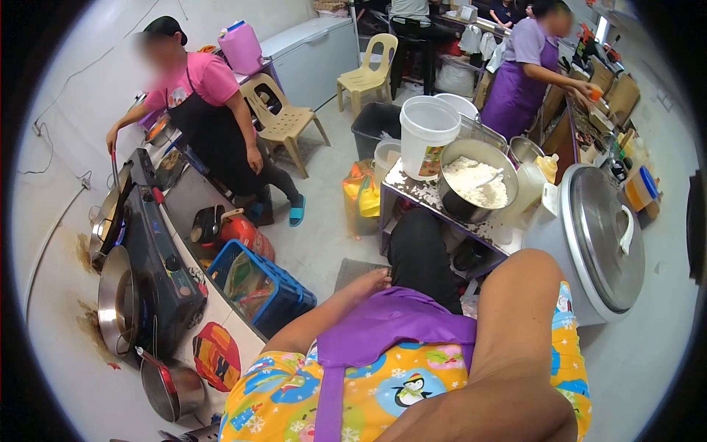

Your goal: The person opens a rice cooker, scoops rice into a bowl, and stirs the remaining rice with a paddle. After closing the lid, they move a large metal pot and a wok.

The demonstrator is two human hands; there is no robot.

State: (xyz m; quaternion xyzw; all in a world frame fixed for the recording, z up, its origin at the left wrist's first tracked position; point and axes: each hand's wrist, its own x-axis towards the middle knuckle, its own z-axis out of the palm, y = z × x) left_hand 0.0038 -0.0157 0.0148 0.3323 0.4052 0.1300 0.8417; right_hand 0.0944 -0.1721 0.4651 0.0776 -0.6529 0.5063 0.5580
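I look down my own front: a yellow printed shirt and a purple apron (390, 324). My left hand (372, 282) hangs low beside my black trouser leg (420, 250); its fingers are loosely apart and nothing is in it. My right arm (515, 331) is bent close under the camera, with its hand hidden below the frame edge. In front of my knees stands a low table (423, 195) with a metal pot of white rice (471, 184) and a spoon in it.
A white bucket (427, 132) stands behind the pot. A large lidded cooker (600, 236) is at right. A black stove (151, 265) with woks lines the left wall, with a blue crate (261, 287) and a red gas cylinder (243, 228) beside it. Two other people work at left and back right.
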